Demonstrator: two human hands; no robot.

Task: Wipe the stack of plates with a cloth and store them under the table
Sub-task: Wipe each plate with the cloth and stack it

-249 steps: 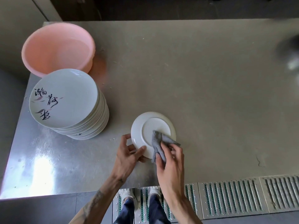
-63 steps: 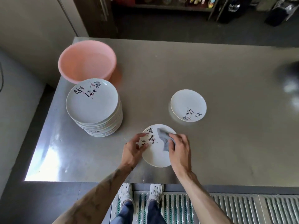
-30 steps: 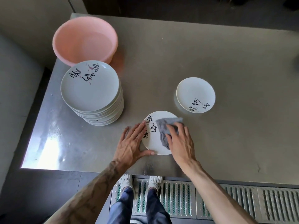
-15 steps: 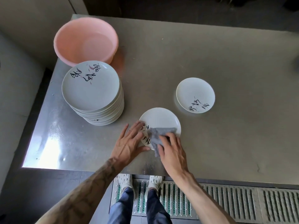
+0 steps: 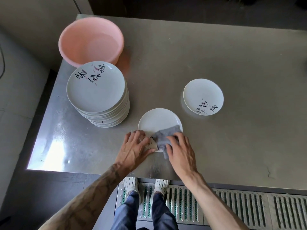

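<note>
One plate [image 5: 157, 120] lies face up on the bench [image 5: 232, 55], close to the near edge. A grey cloth [image 5: 166, 135] sits on its near half. The right hand [image 5: 181, 151] lies on the cloth with its fingers almost straight and presses it down on the plate. The left hand [image 5: 134, 148] is open and flat. Its fingers rest on the near left rim to stop the plate from sliding.

The plate looks hard, smooth and thin, so it is likely to break if it drops. It may slip on the shiny metal, and more so if it is wet. One plate is likely light. The best place to hold it seems to be the rim, with the thumb on top and the fingers under. The cloth is soft and floppy.

The stack of plates [image 5: 96, 90] stands near the left edge. It is tall and probably heavy, so two hands low on its sides would be safest. One more plate [image 5: 203, 97] lies alone, further from the near edge and to the right.

Each plate has black brush writing with small pink marks. It looks like Chinese letters, but it is too small to read. No brand shows.

A pink tub [image 5: 91, 40] stands at the far left corner.
</note>
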